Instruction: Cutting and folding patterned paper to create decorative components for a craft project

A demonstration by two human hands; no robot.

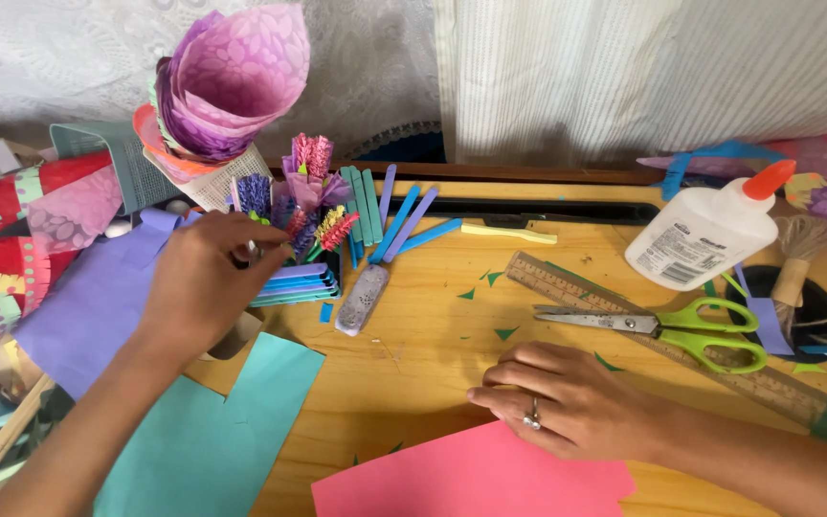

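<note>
My left hand (205, 278) reaches toward a cluster of small fringed paper flowers (301, 196) in purple, pink and blue, with its fingertips closed on one thin stem at the cluster's left side. Just right of that hand lies a stack of blue and purple paper strips (294, 284). My right hand (557, 397), with a ring on one finger, rests flat on the wooden table (423, 335), its fingers loosely curled at the top edge of a pink paper sheet (476, 479). It holds nothing.
Green-handled scissors (681, 328) lie across a wooden ruler (624, 321). A white glue bottle (710, 230) lies at right. A teal paper sheet (212, 431), a lilac sheet (93, 306), a purple paper cone bouquet (217, 86) and loose blue strips (404, 220) surround the hands.
</note>
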